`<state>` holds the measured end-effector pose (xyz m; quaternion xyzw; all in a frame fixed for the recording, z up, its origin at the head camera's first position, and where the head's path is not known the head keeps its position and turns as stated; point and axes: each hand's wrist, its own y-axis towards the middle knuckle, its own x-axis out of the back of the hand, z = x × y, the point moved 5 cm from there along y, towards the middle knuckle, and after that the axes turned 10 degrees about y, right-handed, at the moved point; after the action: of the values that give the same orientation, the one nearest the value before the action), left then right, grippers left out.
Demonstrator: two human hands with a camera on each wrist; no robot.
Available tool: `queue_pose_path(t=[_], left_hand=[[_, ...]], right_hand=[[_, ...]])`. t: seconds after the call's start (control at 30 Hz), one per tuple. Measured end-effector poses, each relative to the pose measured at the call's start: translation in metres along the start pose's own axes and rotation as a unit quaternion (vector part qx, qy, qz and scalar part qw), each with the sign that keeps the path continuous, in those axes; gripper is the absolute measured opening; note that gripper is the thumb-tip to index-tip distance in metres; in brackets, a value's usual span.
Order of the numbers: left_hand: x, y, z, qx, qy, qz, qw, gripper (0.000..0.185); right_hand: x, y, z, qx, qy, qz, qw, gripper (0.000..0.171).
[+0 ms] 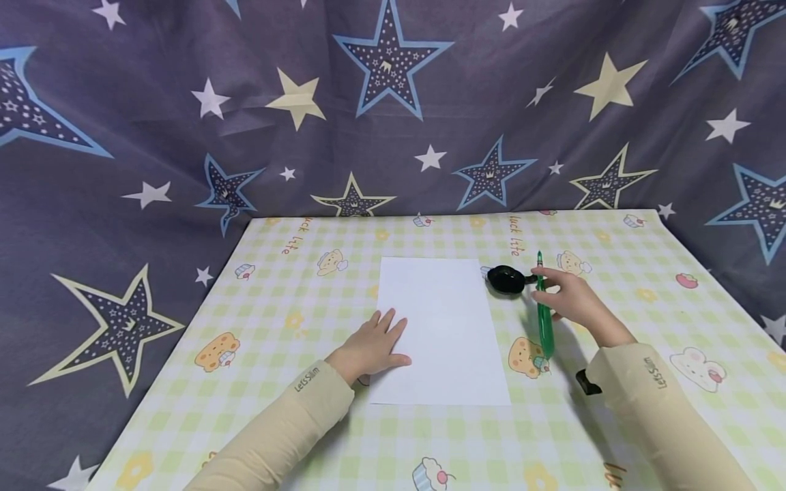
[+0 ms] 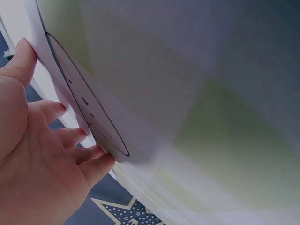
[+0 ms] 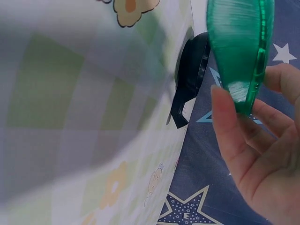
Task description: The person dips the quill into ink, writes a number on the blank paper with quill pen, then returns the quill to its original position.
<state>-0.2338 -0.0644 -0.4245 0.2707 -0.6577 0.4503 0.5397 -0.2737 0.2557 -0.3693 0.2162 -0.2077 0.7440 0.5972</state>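
My left hand [image 1: 371, 348] rests on the left edge of a blank white sheet of paper [image 1: 445, 334], fingers spread. The left wrist view shows that hand [image 2: 51, 154] from the palm side, fingertips at the paper's edge. My right hand [image 1: 574, 300] pinches a long green see-through tool [image 1: 545, 327] with a slim pointed tip at the far end and a broad near end. In the right wrist view its thumb and fingers hold the tool's narrow part [image 3: 241, 70]. Beside that hand lies a glossy black rounded piece [image 1: 506, 279] with a short stem.
A checked cloth with cartoon prints covers the table [image 1: 276, 395]. Behind it hangs a dark curtain [image 1: 295, 157] patterned with stars. The black piece lies just right of the paper's far right corner.
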Motion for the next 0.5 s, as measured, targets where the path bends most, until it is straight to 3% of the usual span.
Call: queue_pose_path(t=[0.5], left_hand=[[0.0011, -0.0005, -0.0003, 0.000, -0.007, 0.002, 1.0000, 0.078]], right_hand=[[-0.0006, -0.0013, 0.0018, -0.004, 0.134, 0.020, 0.991, 0.049]])
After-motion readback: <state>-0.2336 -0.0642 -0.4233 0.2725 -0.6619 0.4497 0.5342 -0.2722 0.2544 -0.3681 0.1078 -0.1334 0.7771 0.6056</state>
